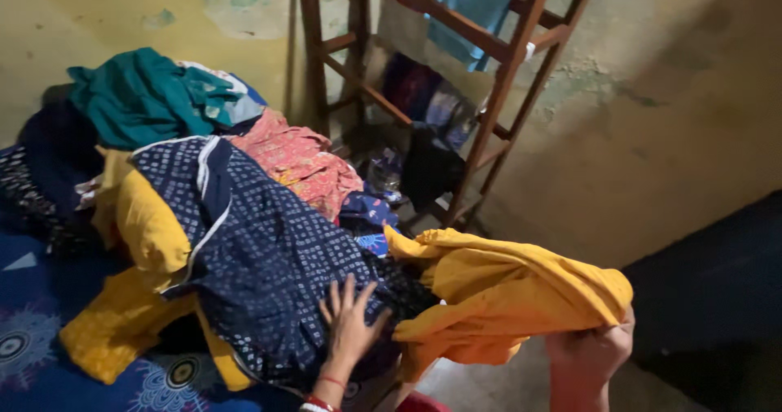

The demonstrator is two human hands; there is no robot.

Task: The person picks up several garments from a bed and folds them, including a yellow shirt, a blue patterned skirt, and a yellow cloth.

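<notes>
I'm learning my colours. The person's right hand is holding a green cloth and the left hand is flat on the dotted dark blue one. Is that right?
Not quite. The head view shows the right hand holding a yellow cloth, not green. The left hand does lie flat on the dotted dark blue cloth.

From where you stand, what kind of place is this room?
Probably a bedroom or laundry corner in a home. A pile of clothes lies on a patterned blue bedsheet, a wooden rack with hanging cloth leans at a worn plaster wall, and the right hand holds a yellow garment.
</notes>
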